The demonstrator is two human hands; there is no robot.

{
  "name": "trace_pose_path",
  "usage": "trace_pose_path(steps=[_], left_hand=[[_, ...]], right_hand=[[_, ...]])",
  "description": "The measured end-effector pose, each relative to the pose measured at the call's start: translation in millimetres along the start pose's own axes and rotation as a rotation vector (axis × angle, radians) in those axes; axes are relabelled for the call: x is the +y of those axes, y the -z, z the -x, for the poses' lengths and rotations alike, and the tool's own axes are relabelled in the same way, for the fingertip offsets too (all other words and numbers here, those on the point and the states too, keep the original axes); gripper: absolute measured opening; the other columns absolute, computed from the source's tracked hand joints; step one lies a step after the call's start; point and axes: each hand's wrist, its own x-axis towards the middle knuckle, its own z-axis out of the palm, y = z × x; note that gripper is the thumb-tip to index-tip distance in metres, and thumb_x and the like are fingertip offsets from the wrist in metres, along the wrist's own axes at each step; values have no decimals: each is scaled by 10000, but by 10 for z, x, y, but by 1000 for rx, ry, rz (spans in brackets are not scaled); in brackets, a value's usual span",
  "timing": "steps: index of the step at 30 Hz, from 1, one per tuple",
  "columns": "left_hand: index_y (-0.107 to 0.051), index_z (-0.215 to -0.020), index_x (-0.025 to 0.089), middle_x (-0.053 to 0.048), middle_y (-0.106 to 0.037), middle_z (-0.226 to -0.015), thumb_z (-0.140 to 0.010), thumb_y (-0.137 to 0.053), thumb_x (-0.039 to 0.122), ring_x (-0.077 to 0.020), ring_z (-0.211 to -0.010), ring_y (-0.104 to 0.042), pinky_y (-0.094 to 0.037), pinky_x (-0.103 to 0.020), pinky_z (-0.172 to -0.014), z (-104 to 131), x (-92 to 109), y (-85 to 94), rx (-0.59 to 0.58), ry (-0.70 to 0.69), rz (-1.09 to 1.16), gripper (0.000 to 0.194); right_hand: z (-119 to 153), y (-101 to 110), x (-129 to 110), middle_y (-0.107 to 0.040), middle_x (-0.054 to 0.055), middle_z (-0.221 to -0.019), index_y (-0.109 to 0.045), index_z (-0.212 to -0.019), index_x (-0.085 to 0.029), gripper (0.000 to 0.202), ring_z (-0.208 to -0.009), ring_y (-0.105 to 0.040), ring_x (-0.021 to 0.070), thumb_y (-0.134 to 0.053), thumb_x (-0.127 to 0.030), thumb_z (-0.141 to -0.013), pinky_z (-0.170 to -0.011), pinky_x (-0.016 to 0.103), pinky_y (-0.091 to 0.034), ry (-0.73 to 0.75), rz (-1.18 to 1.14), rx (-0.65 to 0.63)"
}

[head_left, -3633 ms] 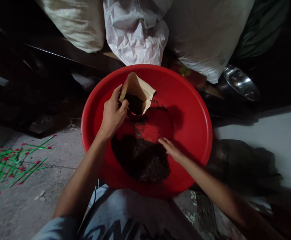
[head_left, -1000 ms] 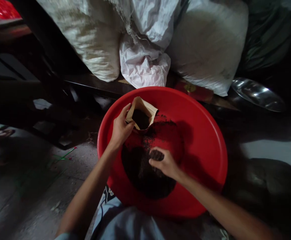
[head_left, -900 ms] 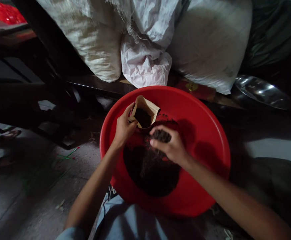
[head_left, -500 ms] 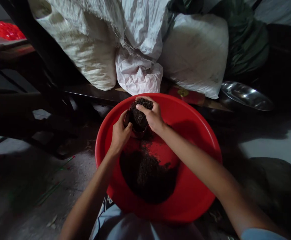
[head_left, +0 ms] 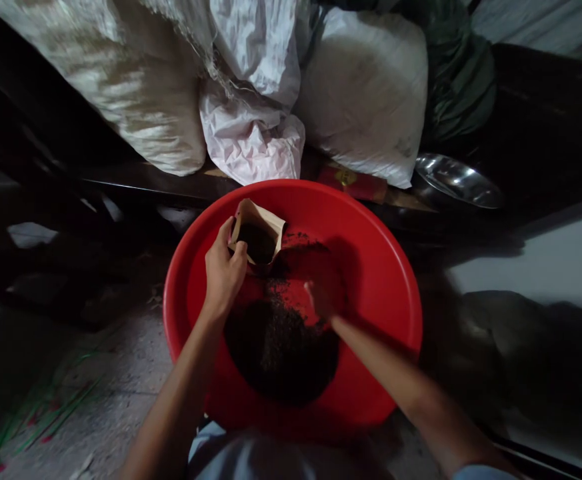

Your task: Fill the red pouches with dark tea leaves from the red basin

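A large red basin [head_left: 393, 267] stands in front of me with a pile of dark soil [head_left: 281, 353] in its bottom. My left hand [head_left: 225, 267] grips the left edge of a paper bag [head_left: 271, 220], thumb at the near side. The bag stands open at the top at the back left of the basin, with dark soil inside. My right hand [head_left: 321, 303] is over the basin, right of the bag and just above the soil pile. It is smeared by motion, and its fingers are hard to make out.
Stuffed white sacks [head_left: 365, 93] and a pinkish sack [head_left: 253, 143] rest on a dark ledge behind the basin. A shiny metal bowl [head_left: 458, 181] sits at the back right. Thin green stems [head_left: 63, 413] lie on the floor at the left.
My right hand has left the bag and moved down toward the soil pile. The soil it held over the bag no longer shows in it. The bag's opening is now uncovered. The view has shifted.
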Motion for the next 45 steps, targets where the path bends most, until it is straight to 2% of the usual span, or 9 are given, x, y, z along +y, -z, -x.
trace_pose_path(steps=[6, 17, 23, 26, 33, 37, 39, 41, 45], left_hand=[[-641, -1450, 184, -126, -722, -1403, -912, -589, 278, -322, -1294, -684, -538, -496, -1146, -11, -29, -4, 3, -29, 35, 549], [-642, -1436, 224, -93, -698, -1449, -961, -559, 293, -303, -1333, -652, -514, -448, -1167, 41, -57, 8, -47, -33, 85, 487], [-633, -1462, 225, -87, -692, -1464, -870, -582, 214, -315, -1373, -631, -509, -484, -1182, 40, -46, 26, -39, 11, 66, 594], [-639, -1461, 214, -83, -697, -1455, -828, -575, 190, -321, -1392, -619, -509, -502, -1189, 57, -48, 52, -53, 3, 83, 637], [-676, -1397, 203, -85, -711, -1432, -839, -533, 173, -280, -1319, -675, -541, -472, -1163, 90, -75, 108, -99, -2, 257, 576], [-694, -1360, 205, -100, -721, -1410, -866, -558, 186, -271, -1314, -679, -505, -472, -1200, 69, -73, 89, -38, -49, 225, 513], [-686, -1370, 200, -110, -734, -1382, -887, -554, 208, -281, -1282, -697, -539, -479, -1159, 62, -74, 100, -41, -28, 205, 502], [-679, -1386, 184, -123, -749, -1343, -889, -558, 228, -300, -1242, -715, -566, -495, -1118, 64, -74, 117, -47, 12, 172, 513], [-694, -1375, 172, -120, -773, -1274, -847, -585, 216, -307, -1169, -736, -591, -481, -1061, 88, -62, 116, -19, 39, 115, 541]], right_hand=[[638, -584, -410, -396, 89, -1736, -540, -1592, -266, 538, -1660, -238, 265, -494, -436, -1083, -1353, 582, -52, 215, -96, -680], [935, -337, -951, -584, 114, -1542, -755, -1317, -302, 653, -1331, -629, 341, -953, -455, -714, -1093, 437, -508, 340, -211, -948], [952, -189, -1052, -733, 31, -1193, -803, -1060, -281, 412, -969, -741, 231, -931, -341, -673, -832, 300, -557, 310, -136, -843], [713, 105, -1235, -748, 15, -1087, -795, -1003, -268, 385, -943, -735, 217, -920, -290, -639, -858, 298, -567, 345, -240, -633], [-536, 1010, -2013, -676, 70, -1248, -769, -1087, -260, 271, -1192, -672, 248, -778, -242, -817, -1077, 385, -541, 544, -406, 61], [-1147, 1002, -2150, -712, 87, -1238, -776, -1124, -226, 325, -1192, -667, 284, -820, -206, -802, -1127, 487, -522, 578, -210, -83], [-1199, 1038, -2072, -738, 66, -1224, -776, -1113, -236, 222, -1183, -679, 256, -745, -218, -894, -1122, 470, -525, 617, -232, -77], [-1114, 1115, -1846, -748, 57, -1215, -768, -1122, -254, 195, -1173, -686, 230, -610, -256, -1008, -1101, 435, -528, 624, -305, 105], [-896, 1126, -934, -749, 109, -1156, -737, -1130, -217, 356, -1156, -683, 246, -405, -340, -1098, -1081, 418, -526, 302, -138, 399]])
